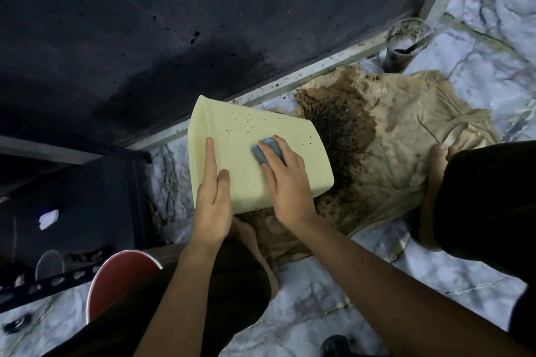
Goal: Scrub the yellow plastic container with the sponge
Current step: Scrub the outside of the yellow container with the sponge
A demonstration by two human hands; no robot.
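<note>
Right hand grip: the right hand [285, 180] lies flat over the sponge [268, 150], fingers draped across it and pressing it onto the upturned face; only a blue-grey edge shows beside the fingers [290, 151]
Left hand grip: the left hand [213, 197] is spread flat against the near-left side, index finger stretched toward the rim; it braces, it pinches nothing
Container: the yellow plastic container [255, 136] sits mid-frame, lying on its side and tilted; whether it rests on the cloth or is held just above it I cannot tell
Key relation: its long axis runs from upper left to lower right of the frame; the sponge sits near the middle of the broad face, with dark specks lying beyond it toward the upper right; the right hand is the nearer one to them, so I judge the next strokes push up-frame and rightward
Beneath: a stained beige cloth [420, 130] spreads to the right, over the marbled floor [319, 284]
Beyond: a soiled glass [404, 43] stands at upper right; a red bucket [116, 278] at lower left
</note>
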